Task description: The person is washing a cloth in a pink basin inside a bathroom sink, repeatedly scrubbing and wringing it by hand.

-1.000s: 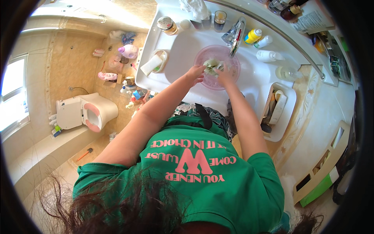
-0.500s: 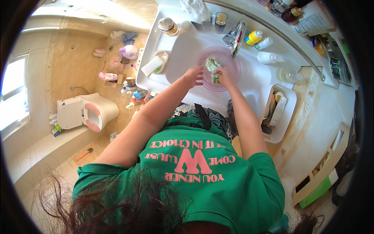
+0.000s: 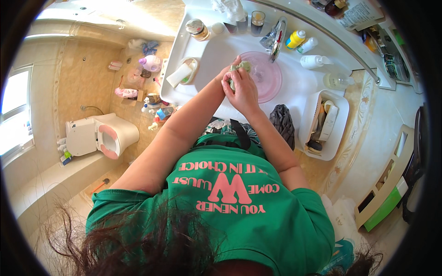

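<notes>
A bunched, pale green wet cloth [image 3: 242, 67] is squeezed between my two hands, above the left rim of a pink translucent basin [image 3: 272, 76] in the white sink. My left hand [image 3: 224, 73] closes round the cloth from the left, its fingers partly hidden. My right hand [image 3: 243, 92] crosses in front, fingers curled over the cloth's lower end. Water with bubbles shows in the basin. Just beyond it stands the chrome faucet [image 3: 278, 39].
Along the sink's back edge are a dark glass [image 3: 258, 23], a yellow bottle [image 3: 295, 39] and a white pump bottle [image 3: 314, 61]. A lidded jar [image 3: 197, 30] and a soap dish [image 3: 188, 73] sit left. A white bin [image 3: 338, 124] is at right, a toilet [image 3: 103, 135] far left.
The cloth has come up out of the basin toward the left. My right hand moved left to meet my left hand, which now grips the cloth too.
</notes>
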{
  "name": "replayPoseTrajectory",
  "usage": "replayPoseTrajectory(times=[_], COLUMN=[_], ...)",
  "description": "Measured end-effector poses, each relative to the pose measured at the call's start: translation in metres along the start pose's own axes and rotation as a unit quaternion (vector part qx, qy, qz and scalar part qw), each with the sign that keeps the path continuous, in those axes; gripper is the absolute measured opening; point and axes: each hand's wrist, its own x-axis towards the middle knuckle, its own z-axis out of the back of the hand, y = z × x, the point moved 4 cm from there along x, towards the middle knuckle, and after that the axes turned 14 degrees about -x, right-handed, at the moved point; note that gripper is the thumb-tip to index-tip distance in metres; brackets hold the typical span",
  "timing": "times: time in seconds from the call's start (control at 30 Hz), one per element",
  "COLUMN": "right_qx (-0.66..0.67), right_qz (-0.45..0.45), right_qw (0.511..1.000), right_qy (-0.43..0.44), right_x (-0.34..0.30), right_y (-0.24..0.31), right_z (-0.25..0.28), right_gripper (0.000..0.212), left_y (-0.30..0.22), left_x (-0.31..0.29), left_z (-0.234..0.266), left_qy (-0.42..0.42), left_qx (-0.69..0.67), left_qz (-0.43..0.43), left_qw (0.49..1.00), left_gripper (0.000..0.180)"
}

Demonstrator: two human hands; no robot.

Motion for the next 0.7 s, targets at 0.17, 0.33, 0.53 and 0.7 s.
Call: replayPoseTrajectory(times=[0.17,0.33,0.53,0.7], right_qx=[-0.020,-0.011,0.044,0.070], right_qz=[0.005,-0.017,-0.089,-0.197], right_qw=[1.000,0.999,0.995,0.976], right_qy=[-0.020,-0.034,-0.001,0.055], right_x=[0.000,0.004,0.003,-0.005], right_y=[-0.005,-0.011,-0.035,-0.077], right_z=[-0.009,-0.009,-0.020,-0.033], right_gripper=[0.015,0.011,0.013,0.020], left_y=[0.000,0.004,0.007,0.011], left_x=[-0.005,-0.004,0.002,-0.005], left_z=[0.000,0.002,0.011,0.009], left_qy=[-0.013,-0.018,-0.031,-0.244], left_qx=[0.006,0.000,-0.006,0.100], left_qz=[-0.031,-0.048,-0.065,-0.153], left_qw=[0.999,0.999,0.997,0.952], left_gripper=[0.038,0.035,0.032,0.032])
